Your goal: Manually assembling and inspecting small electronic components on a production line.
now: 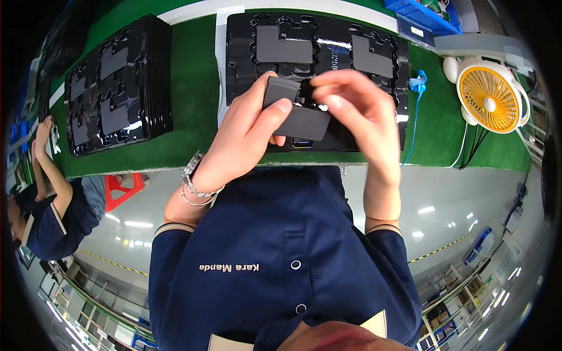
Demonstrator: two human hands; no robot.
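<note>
1. Holds a flat dark-gray piece (pixel 307 123) at the center of the frame, over the lower part of a black tray (pixel 240 58) on a green desk (pixel 199 88).
2. Pinches it along the left side with the left hand (pixel 246 123), thumb on the upper face and fingers curled beneath.
3. Poises the right hand (pixel 370 108) at the upper-right edge, with bent, slightly blurred fingers and thumb near the forefinger; cannot tell whether pinching a small part there or only touching.
4. Looks stiff and fairly light, with a smooth matte face likely to slide a little under dry fingertips; probably most delicate around the dark notch near the right fingers. Seems best held by the broad face and outer edges, clear of that notch.
5. Includes, in molded pockets of the glossy tray at upper center, two similar gray pieces (pixel 284 47), well apart.
6. Shows at upper left a tall stack of black trays (pixel 157 76), with four gray pieces (pixel 114 61) in the topmost.
7. Takes in at upper right a blue bin (pixel 410 13) with some green items, too small to identify.
</note>
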